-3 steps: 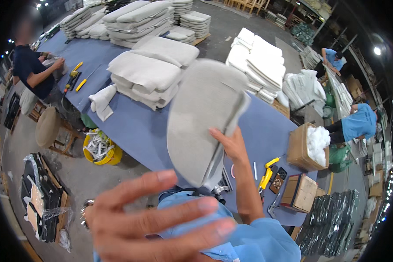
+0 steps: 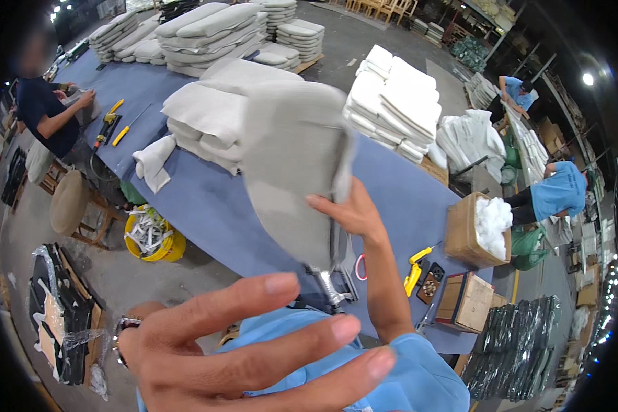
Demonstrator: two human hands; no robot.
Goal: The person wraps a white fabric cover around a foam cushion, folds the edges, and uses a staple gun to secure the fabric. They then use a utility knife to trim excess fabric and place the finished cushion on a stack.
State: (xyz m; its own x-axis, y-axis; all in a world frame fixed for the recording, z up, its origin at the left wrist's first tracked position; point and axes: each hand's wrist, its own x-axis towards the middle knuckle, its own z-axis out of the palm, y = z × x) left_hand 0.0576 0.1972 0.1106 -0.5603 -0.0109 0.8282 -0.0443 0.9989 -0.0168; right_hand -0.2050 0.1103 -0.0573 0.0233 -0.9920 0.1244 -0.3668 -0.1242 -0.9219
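While left hand (image 2: 175, 357) splays, right hand (image 2: 357, 211) grips cushion (image 2: 288, 151).

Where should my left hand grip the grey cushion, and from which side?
Probably the curved left edge of the grey cushion, approached from the left by your left hand: that edge is free, while your right hand holds the opposite side, thumb on its face.

A yellow bucket (image 2: 174, 248) holds pale scraps (image 2: 147, 230); a cardboard box (image 2: 463, 233) holds white stuffing (image 2: 492, 225).

grey floor (image 2: 127, 275) | blue table (image 2: 408, 189) | wooden chairs (image 2: 386, 8) beyond | lit lamp (image 2: 588, 79)
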